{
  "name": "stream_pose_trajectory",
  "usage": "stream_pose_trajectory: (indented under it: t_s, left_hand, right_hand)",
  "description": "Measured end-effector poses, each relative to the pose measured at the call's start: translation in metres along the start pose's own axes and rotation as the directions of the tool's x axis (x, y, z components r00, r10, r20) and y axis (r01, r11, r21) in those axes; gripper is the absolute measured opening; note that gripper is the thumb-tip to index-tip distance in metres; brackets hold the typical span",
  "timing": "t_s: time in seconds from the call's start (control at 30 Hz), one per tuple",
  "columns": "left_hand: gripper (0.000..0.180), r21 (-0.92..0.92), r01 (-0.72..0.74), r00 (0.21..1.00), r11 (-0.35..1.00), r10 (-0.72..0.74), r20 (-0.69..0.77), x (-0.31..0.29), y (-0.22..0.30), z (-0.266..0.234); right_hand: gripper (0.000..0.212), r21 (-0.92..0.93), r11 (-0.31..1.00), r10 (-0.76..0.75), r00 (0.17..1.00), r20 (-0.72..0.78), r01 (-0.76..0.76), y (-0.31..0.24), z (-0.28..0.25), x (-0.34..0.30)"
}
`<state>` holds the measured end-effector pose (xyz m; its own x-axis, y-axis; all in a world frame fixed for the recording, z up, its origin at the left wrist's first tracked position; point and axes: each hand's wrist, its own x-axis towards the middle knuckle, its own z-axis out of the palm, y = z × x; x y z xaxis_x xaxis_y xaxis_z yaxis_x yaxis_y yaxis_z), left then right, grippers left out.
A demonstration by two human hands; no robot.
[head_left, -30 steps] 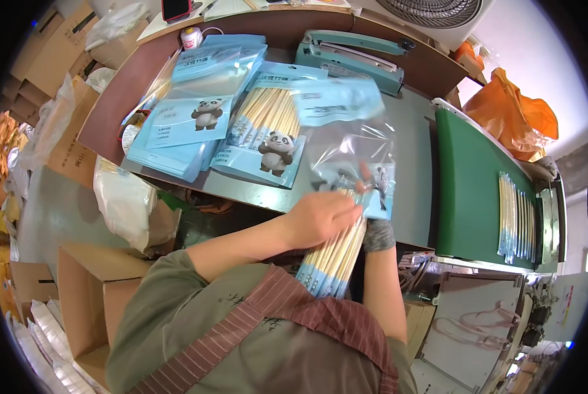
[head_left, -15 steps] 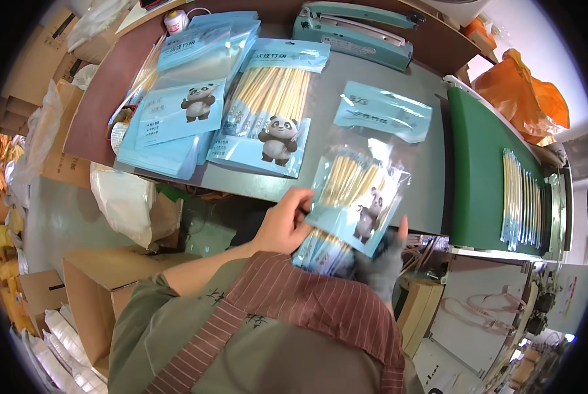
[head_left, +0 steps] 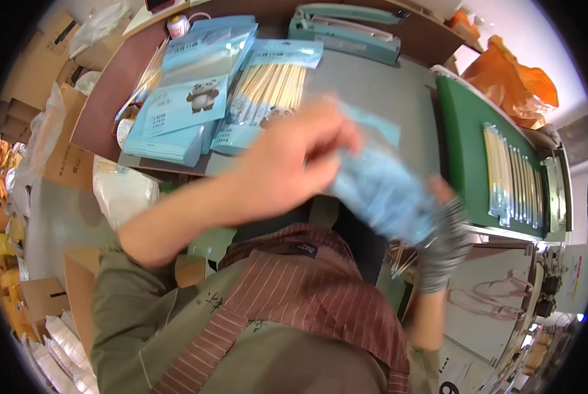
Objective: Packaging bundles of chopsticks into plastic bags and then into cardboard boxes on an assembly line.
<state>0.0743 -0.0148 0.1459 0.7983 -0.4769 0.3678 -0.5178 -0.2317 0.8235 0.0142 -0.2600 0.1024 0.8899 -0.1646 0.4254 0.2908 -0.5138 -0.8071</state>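
A clear and blue plastic bag with a bundle of blue-wrapped chopsticks (head_left: 389, 187) hangs tilted over the front edge of the table; motion blurs it. My right hand (head_left: 443, 236), in a grey striped glove with bare fingertips, grips its lower right end. By the upper left of the bag is my bare left hand (head_left: 300, 157), fingers curled and smeared by motion, so its hold cannot be made out. Partly behind that hand lies a filled chopstick bag (head_left: 267, 82) with a panda print. A stack of flat blue bags (head_left: 169, 141) lies to its left.
At the back of the grey table (head_left: 412, 85) stands a teal bag sealer (head_left: 343, 39). On the right, a green board (head_left: 461, 151) bears a row of wrapped chopsticks (head_left: 514, 177), with an orange plastic bag (head_left: 514, 82) behind. Cardboard boxes (head_left: 77, 282) stand at left.
My left hand has risen and moved forward over the table edge. My right hand has swung right and up, and the bag has turned, its panda print no longer showing.
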Motion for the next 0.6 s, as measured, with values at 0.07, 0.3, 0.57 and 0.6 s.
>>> stream_pose_trajectory:
  t_s: [0.07, 0.3, 0.57, 0.6]
  left_hand:
    - [0.018, 0.023, -0.161, 0.981, 0.987, 0.163, -0.108, 0.067, 0.036, -0.02]
    - [0.022, 0.327, 0.112, 0.965, 0.938, -0.181, 0.189, 0.172, 0.029, -0.084]
    - [0.014, 0.474, 0.135, 0.985, 0.87, -0.168, 0.027, 0.213, 0.012, -0.153]
    - [0.016, 0.517, 0.158, 0.987, 0.841, -0.147, -0.064, 0.216, 0.006, -0.161]
  right_hand:
    - [0.019, -0.083, 0.994, -0.086, 0.979, -0.185, 0.071, -0.03, -0.036, 0.056]
    - [0.018, -0.334, 0.941, 0.194, 0.901, 0.387, -0.059, -0.066, -0.05, 0.215]
    - [0.014, -0.296, 0.952, 0.079, 0.876, 0.476, 0.075, -0.088, 0.0, 0.312]
    - [0.014, -0.285, 0.953, 0.056, 0.872, 0.487, 0.098, -0.097, 0.016, 0.321]
